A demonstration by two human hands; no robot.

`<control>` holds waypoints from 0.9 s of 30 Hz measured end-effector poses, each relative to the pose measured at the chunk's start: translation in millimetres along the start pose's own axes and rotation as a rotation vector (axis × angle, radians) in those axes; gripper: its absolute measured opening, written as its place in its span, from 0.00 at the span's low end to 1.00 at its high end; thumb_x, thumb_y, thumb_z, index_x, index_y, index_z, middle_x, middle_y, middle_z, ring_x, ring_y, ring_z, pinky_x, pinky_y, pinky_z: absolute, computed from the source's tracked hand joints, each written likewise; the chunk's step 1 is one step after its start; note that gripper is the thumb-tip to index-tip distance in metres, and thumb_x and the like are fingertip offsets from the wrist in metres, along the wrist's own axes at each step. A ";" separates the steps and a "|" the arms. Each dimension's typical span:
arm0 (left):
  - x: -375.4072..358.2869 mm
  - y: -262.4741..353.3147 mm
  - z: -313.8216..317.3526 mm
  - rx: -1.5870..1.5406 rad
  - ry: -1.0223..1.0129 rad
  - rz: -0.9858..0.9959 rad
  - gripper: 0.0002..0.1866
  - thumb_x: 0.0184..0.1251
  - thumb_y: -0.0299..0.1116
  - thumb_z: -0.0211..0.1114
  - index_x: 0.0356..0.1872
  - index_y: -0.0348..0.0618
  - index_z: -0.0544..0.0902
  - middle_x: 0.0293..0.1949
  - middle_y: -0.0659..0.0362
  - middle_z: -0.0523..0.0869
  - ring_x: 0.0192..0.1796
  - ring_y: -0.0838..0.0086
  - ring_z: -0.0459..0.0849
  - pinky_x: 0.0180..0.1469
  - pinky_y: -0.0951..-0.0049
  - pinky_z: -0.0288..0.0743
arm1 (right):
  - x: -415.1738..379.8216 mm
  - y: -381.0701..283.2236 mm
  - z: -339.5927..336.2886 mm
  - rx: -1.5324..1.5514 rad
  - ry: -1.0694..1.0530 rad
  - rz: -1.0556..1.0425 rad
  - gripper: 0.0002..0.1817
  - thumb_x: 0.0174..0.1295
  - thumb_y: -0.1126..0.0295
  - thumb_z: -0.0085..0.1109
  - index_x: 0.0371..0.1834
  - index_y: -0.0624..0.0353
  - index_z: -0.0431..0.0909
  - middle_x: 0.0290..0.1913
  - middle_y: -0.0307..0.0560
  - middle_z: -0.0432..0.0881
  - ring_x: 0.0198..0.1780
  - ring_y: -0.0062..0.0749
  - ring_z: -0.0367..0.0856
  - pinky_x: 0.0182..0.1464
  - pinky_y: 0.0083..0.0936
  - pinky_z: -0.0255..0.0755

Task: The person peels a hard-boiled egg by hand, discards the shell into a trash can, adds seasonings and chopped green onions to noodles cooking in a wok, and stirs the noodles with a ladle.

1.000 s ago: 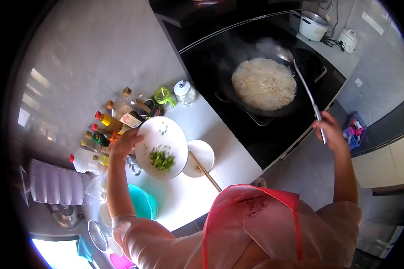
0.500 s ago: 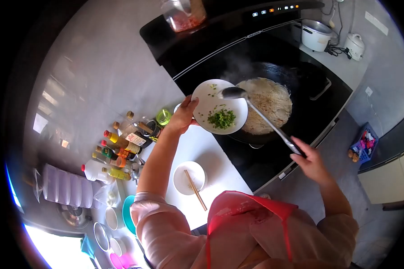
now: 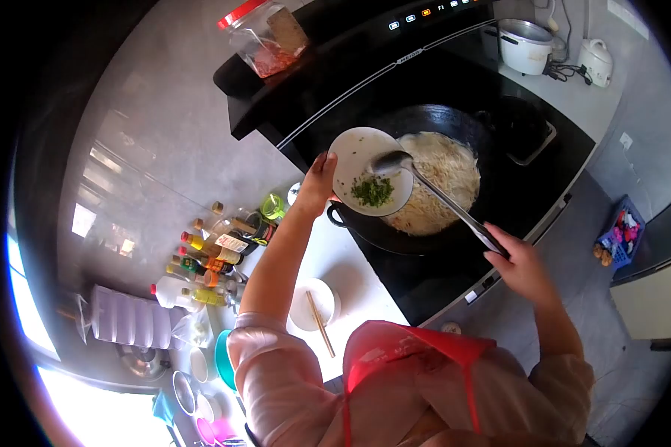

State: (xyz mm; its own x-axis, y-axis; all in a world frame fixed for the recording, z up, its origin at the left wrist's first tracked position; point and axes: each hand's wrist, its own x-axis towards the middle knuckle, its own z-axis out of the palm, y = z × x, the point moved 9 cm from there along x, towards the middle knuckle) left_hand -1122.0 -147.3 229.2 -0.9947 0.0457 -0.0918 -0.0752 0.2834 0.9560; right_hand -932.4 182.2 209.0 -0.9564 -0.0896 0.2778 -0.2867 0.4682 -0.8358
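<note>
My left hand (image 3: 320, 182) grips the left rim of a white bowl (image 3: 350, 160), tilted toward the wok (image 3: 434, 118). Chopped green herbs (image 3: 373, 191) lie in the lower part of the bowl. In my right hand (image 3: 516, 257) is the black handle end of a metal ladle (image 3: 455, 205); its head is over the bowl, just above the herbs. Pale noodles in broth (image 3: 443, 179) fill the wok, partly hidden by the bowl and ladle.
A second white bowl (image 3: 303, 313) with chopsticks (image 3: 320, 324) rests on the white counter (image 3: 358, 276). Sauce bottles (image 3: 215, 253) crowd the left wall. A red-lidded jar (image 3: 268, 45) sits on the range hood. Behind right are a white pot (image 3: 524, 54) and small cooker (image 3: 595, 62).
The bowl has shifted slightly right and tilted more toward the wok. The ladle head has moved lower in the bowl, nearer the herbs. The view has also shifted.
</note>
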 end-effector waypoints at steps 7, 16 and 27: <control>-0.7 17.1 3.0 0.004 0.121 -0.044 0.30 0.65 0.57 0.49 0.58 0.45 0.69 0.46 0.57 0.79 0.39 0.72 0.80 0.31 0.71 0.77 | 7.2 3.0 16.2 -0.142 -0.036 -0.134 0.29 0.51 0.73 0.60 0.60 0.50 0.69 0.34 0.51 0.79 0.32 0.45 0.79 0.35 0.34 0.73; 14.2 10.6 -15.9 0.124 0.189 -0.031 0.27 0.66 0.53 0.50 0.57 0.43 0.70 0.45 0.54 0.79 0.41 0.68 0.80 0.28 0.69 0.78 | 11.4 19.5 -31.3 -0.686 0.151 -0.288 0.32 0.47 0.77 0.61 0.59 0.43 0.71 0.24 0.45 0.72 0.24 0.37 0.75 0.26 0.29 0.69; 8.4 33.4 -11.8 0.405 0.262 0.140 0.25 0.67 0.51 0.50 0.53 0.40 0.73 0.42 0.52 0.80 0.45 0.65 0.79 0.44 0.69 0.73 | 8.3 22.6 -17.6 -0.549 0.158 -0.265 0.34 0.45 0.77 0.61 0.60 0.41 0.70 0.25 0.44 0.74 0.24 0.40 0.76 0.23 0.34 0.69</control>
State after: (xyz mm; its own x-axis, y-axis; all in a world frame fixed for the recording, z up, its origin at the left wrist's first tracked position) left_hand -1133.7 -148.8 263.7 -0.9813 -0.1175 0.1523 0.0417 0.6432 0.7645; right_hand -945.9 207.6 200.7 -0.8250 -0.1529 0.5441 -0.4025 0.8347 -0.3758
